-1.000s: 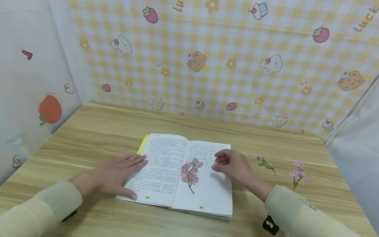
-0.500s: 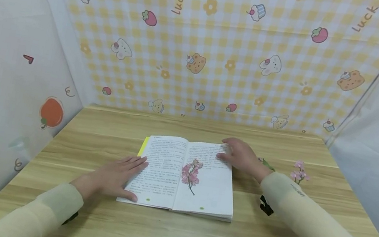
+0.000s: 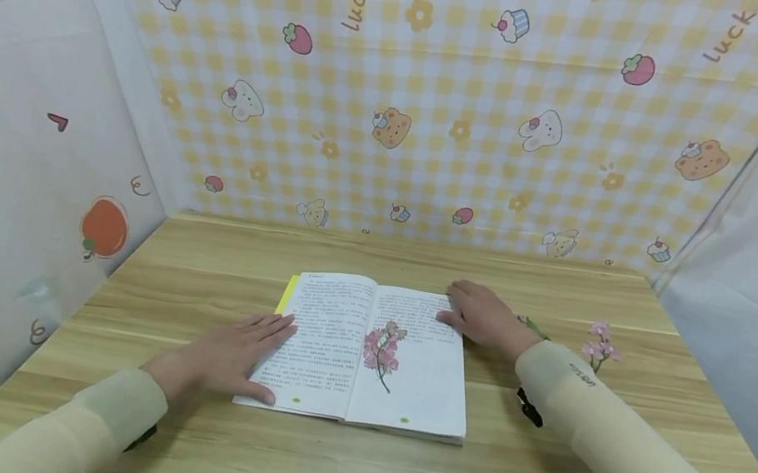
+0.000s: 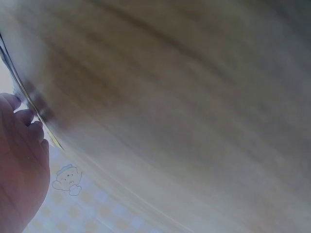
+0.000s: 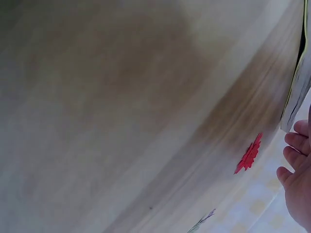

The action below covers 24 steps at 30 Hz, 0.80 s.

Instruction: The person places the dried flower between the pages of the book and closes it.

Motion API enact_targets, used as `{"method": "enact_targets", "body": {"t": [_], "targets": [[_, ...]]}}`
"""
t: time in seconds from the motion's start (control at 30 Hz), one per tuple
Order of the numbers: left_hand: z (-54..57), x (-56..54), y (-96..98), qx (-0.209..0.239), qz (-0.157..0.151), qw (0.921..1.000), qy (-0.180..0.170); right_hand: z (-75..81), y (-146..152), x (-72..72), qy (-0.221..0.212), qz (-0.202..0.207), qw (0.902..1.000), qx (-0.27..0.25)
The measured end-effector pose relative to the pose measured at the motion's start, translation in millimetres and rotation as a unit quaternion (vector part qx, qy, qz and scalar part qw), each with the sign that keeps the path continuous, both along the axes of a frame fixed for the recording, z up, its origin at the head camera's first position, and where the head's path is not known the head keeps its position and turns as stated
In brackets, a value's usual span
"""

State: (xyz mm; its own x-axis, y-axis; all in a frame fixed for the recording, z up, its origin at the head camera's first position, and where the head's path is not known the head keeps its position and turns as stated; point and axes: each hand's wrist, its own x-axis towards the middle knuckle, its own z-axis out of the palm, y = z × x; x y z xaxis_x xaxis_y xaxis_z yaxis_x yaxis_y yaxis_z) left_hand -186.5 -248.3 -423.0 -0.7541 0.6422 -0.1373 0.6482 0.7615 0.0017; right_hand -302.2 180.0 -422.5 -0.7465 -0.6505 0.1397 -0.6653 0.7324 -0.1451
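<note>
An open book point(image 3: 322, 345) lies on the wooden table, its pages printed with text. A pink flower sprig point(image 3: 382, 349), flat with a thin stem, is on the right page near the spine. My left hand point(image 3: 225, 353) rests with straight fingers on the left page, the thumb near its lower corner. My right hand point(image 3: 482, 316) touches the book's upper right corner, with the thumb over the page and the fingers at the outer edge. In the right wrist view, the relaxed fingers point(image 5: 296, 148) lie beside the book's corner point(image 5: 291, 114).
Right of the book lie a green sprig point(image 3: 534, 328), partly hidden by the right arm, and a pink flower sprig point(image 3: 600, 347). The right wrist view shows a red flat piece point(image 5: 249, 154) and a thin sprig point(image 5: 201, 221). A checked cloth backdrop point(image 3: 451, 173) borders the table's far edge.
My right hand has moved away from above the page, outward to the book's upper right corner, and the right arm now covers part of the green sprig. My left hand stays put.
</note>
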Motion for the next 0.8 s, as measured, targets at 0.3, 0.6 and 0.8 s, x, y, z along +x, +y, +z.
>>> {"method": "enact_targets", "body": {"t": [0.3, 0.6, 0.8], "targets": [[0.0, 0.6, 0.3, 0.001, 0.0, 1.0, -0.002, -2.1, 2.0, 0.8, -0.016, -0.006, 0.9991, 0.039], [-0.5, 0.6, 0.2, 0.0, 0.006, 1.0, -0.001, 0.0, -0.1, 1.0, 0.028, 0.007, 0.9986, 0.044], [1.0, 1.4, 0.3, 0.004, 0.007, 0.9999, -0.008, 2.9, -3.2, 4.7, 0.029, -0.023, 0.9991, -0.022]]}}
